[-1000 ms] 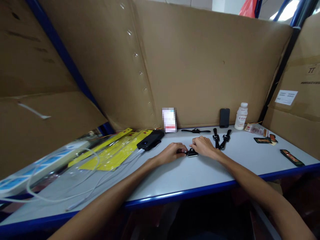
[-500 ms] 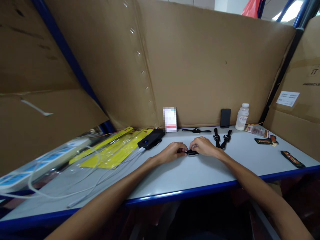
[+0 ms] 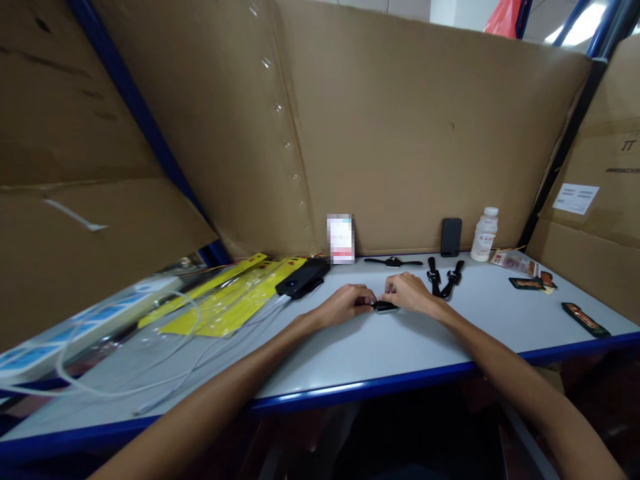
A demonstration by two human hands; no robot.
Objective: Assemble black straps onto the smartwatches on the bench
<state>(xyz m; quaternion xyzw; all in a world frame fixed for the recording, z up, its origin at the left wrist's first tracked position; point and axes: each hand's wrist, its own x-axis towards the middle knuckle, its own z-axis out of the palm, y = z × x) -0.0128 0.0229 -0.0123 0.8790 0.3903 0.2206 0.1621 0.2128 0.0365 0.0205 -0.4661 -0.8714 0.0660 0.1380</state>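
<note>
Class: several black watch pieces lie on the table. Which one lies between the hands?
The small black watch body, held between the left hand and right hand; the others lie untouched behind.

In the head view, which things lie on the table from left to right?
White cable → yellow packets → black power bank → left hand → small black part → right hand → black straps → white bottle → dark packets.

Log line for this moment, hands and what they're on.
left hand: pinching small black part | right hand: pinching same part | part low over table | black straps right of hands
</note>
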